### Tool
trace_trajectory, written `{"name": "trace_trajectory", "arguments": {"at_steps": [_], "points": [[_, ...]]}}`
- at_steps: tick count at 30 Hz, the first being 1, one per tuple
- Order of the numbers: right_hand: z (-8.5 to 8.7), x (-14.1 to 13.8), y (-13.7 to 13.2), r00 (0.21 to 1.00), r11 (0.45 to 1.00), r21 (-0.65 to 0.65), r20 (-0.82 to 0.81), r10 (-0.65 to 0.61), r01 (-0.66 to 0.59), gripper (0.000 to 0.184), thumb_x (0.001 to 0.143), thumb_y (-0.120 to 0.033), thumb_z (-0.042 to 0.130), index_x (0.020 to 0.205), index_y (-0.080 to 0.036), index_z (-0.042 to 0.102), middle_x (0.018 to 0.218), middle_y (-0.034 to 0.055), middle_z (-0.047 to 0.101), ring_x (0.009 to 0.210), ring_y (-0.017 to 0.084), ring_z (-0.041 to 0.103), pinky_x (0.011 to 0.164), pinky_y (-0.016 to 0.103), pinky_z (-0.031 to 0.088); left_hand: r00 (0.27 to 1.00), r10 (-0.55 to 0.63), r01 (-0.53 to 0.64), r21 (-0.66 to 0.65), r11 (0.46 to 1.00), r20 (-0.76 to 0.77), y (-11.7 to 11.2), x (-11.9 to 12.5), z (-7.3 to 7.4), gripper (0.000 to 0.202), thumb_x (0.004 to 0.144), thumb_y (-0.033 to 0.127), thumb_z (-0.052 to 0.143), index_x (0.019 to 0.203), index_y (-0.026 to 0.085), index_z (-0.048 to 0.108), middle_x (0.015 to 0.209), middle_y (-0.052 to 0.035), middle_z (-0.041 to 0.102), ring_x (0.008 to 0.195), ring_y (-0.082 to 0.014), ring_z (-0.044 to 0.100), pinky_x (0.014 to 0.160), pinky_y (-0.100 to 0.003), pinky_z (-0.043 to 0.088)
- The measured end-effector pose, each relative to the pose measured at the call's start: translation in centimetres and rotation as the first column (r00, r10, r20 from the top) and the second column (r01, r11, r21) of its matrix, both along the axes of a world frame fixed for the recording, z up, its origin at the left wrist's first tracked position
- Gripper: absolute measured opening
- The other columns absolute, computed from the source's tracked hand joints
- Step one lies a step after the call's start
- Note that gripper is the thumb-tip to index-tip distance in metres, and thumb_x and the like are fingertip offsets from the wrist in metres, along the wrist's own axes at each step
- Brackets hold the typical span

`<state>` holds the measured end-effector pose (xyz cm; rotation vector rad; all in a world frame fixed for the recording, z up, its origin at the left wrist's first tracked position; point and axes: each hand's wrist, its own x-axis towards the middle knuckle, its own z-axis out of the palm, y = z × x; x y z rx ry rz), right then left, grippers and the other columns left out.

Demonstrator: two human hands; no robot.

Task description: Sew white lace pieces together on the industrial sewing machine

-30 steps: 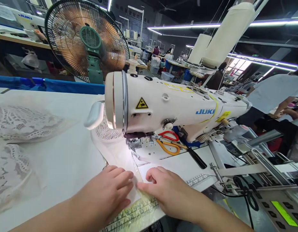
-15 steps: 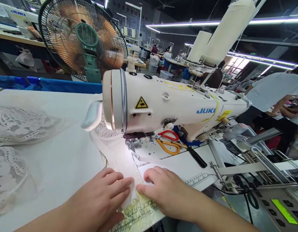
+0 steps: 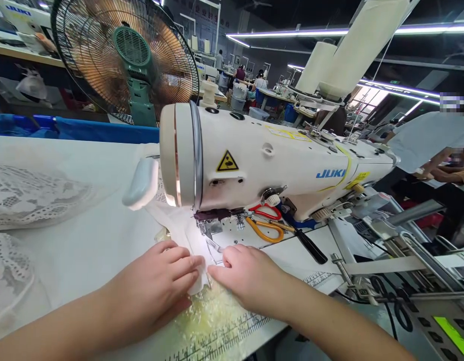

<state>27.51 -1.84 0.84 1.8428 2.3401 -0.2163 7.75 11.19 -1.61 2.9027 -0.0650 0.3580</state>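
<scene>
White fabric (image 3: 182, 228) runs from under the head of a white sewing machine (image 3: 232, 155) toward me. My left hand (image 3: 162, 281) has its fingers bent together on the fabric's near part, gripping it. Beside it, my right hand (image 3: 247, 276) pinches the fabric's right edge between thumb and forefinger, just in front of the presser foot. The machine's lamp lights the stitching area, and the needle itself cannot be made out. Below both hands, crumpled clear yellowish film (image 3: 205, 311) covers part of the table, above a printed ruler strip (image 3: 220, 346).
White lace pieces (image 3: 32, 195) lie on the left of the table. Orange-handled scissors (image 3: 264, 229), red-handled scissors (image 3: 267, 213) and a black-handled tool (image 3: 310, 246) rest by the machine bed. Behind stand a large fan (image 3: 134, 55) and thread cones (image 3: 362, 50). A person (image 3: 435, 140) is at right.
Both hands have moved forward toward the presser foot with the fabric. More of the yellowish film and ruler shows at the front. The view has shifted slightly.
</scene>
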Motion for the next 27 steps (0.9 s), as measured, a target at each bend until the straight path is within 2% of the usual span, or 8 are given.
{"name": "trace_trajectory", "arguments": {"at_steps": [5,8,14,18,21,24,27], "points": [[0.4,-0.2,1.2,0.999,1.000,0.000,0.036,-0.003,0.003,0.016,0.085,-0.015,0.058,0.099,-0.022,0.062,0.077,0.0019,0.056,0.061,0.015,0.042,0.052,0.028,0.021,1.000,0.008,-0.008,0.048,0.999,-0.005,1.1,0.4,-0.1,0.024,0.097,0.021,0.040,0.097,0.023,0.064,0.119,-0.0002,0.074,0.094,-0.0226,0.062,0.089,-0.041,0.038],[0.4,-0.5,1.7,0.998,0.999,-0.016,0.059,-0.031,0.032,0.016,0.087,-0.018,0.059,0.101,-0.022,0.063,0.076,0.0021,0.060,0.057,0.015,0.047,0.047,0.028,0.022,1.000,0.011,-0.009,0.077,0.997,-0.017,1.7,0.5,-0.2,0.026,0.098,0.021,0.040,0.099,0.023,0.065,0.120,0.0000,0.074,0.094,-0.0234,0.061,0.088,-0.042,0.038],[1.2,-1.3,2.8,0.989,0.990,-0.101,0.125,-0.083,0.096,0.039,0.087,-0.017,0.057,0.126,-0.021,0.060,0.077,0.0042,0.069,0.062,0.019,0.063,0.046,0.026,0.029,1.000,0.020,-0.019,0.134,0.991,-0.008,3.0,0.8,-0.2,0.021,0.097,0.021,0.045,0.099,0.023,0.066,0.118,0.0002,0.074,0.093,-0.0236,0.062,0.090,-0.042,0.039],[2.1,-2.1,3.9,0.977,0.962,-0.223,0.173,-0.122,0.160,0.067,0.083,-0.015,0.063,0.147,-0.014,0.045,0.079,0.0086,0.074,0.066,0.023,0.069,0.049,0.027,0.040,1.000,0.019,-0.022,0.163,0.986,0.019,3.8,1.2,-0.1,0.020,0.096,0.019,0.049,0.100,0.023,0.068,0.116,-0.0012,0.075,0.094,-0.0237,0.064,0.088,-0.043,0.041],[1.6,-2.7,4.7,0.977,0.962,-0.206,0.154,-0.148,0.178,0.076,0.077,-0.017,0.069,0.148,-0.007,0.044,0.071,0.0098,0.073,0.062,0.025,0.069,0.051,0.030,0.046,0.999,0.022,-0.027,0.192,0.981,0.029,4.4,1.4,-0.1,0.021,0.097,0.021,0.048,0.099,0.024,0.068,0.112,-0.0008,0.076,0.093,-0.0235,0.065,0.084,-0.043,0.042],[0.7,-3.4,5.4,0.977,0.969,-0.153,0.118,-0.180,0.196,0.072,0.074,-0.021,0.071,0.142,-0.004,0.051,0.060,0.0086,0.070,0.054,0.024,0.066,0.052,0.031,0.049,1.000,0.014,-0.019,0.251,0.968,0.021,5.3,1.5,-0.1,0.021,0.097,0.020,0.047,0.100,0.023,0.067,0.116,-0.0001,0.076,0.095,-0.0238,0.066,0.083,-0.042,0.042],[1.0,-4.0,5.7,0.970,0.958,-0.177,0.132,-0.204,0.226,0.074,0.073,-0.020,0.071,0.142,-0.002,0.051,0.057,0.0100,0.069,0.049,0.023,0.064,0.051,0.032,0.050,0.999,-0.023,0.012,0.304,0.952,0.032,6.1,1.6,-0.2,0.022,0.097,0.021,0.045,0.101,0.023,0.066,0.118,-0.0003,0.076,0.095,-0.0242,0.067,0.079,-0.041,0.042]]}}
